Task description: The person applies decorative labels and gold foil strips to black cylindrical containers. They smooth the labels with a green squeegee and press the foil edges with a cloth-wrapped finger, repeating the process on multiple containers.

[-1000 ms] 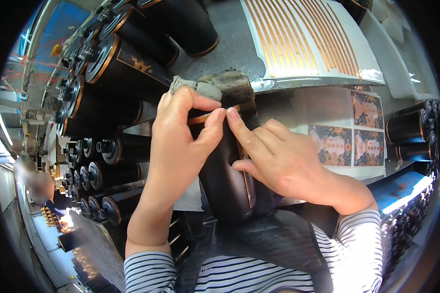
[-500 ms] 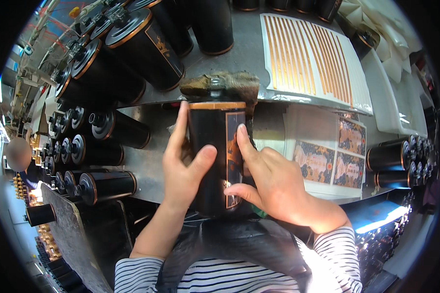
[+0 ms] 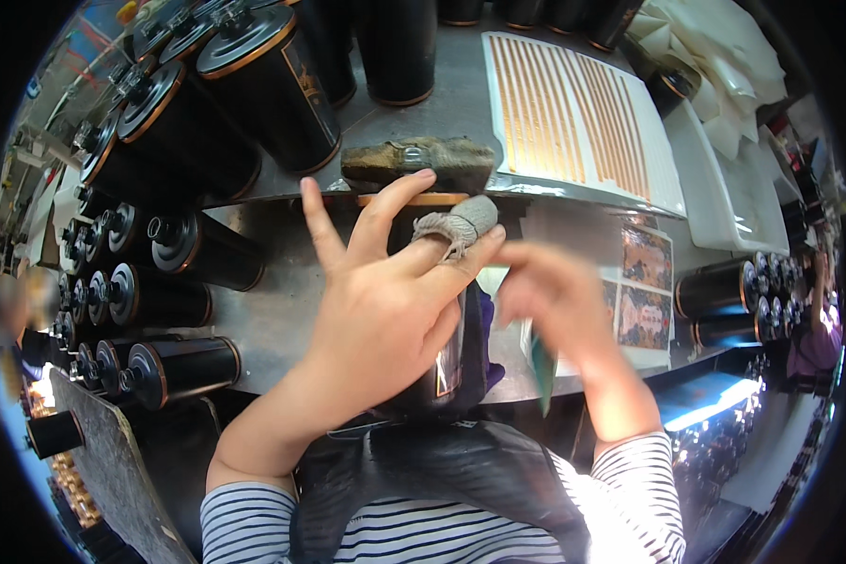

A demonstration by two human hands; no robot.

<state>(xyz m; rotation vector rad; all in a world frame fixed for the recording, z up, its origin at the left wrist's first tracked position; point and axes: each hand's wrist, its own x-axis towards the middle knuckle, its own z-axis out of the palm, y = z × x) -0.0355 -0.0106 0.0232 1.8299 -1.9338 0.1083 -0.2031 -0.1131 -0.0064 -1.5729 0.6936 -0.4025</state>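
Observation:
A black bottle (image 3: 449,367) with a copper-coloured rim lies before me, its neck end against a worn brown block (image 3: 414,162). My left hand (image 3: 381,291) is spread across the bottle and hides most of it. One of its fingers wears a grey cloth cover (image 3: 461,224). Purple cloth (image 3: 484,329) shows along the bottle's right side. My right hand (image 3: 559,301) is smeared by motion, its fingers bent beside the left fingertips. From beneath it hangs a green flat piece (image 3: 540,371), blurred as well and apparently held in that hand.
Several black bottles (image 3: 263,85) stand at the back left, and more (image 3: 183,367) lie along the left side. A sheet of gold strips (image 3: 573,113) lies at the back right. Printed labels (image 3: 644,315) lie near a white bin (image 3: 738,179) and further bottles (image 3: 719,291).
My left hand has moved from the bottle's left side to across its top, bringing the grey finger cover into view. My right hand has lifted off to the right, and purple cloth now shows.

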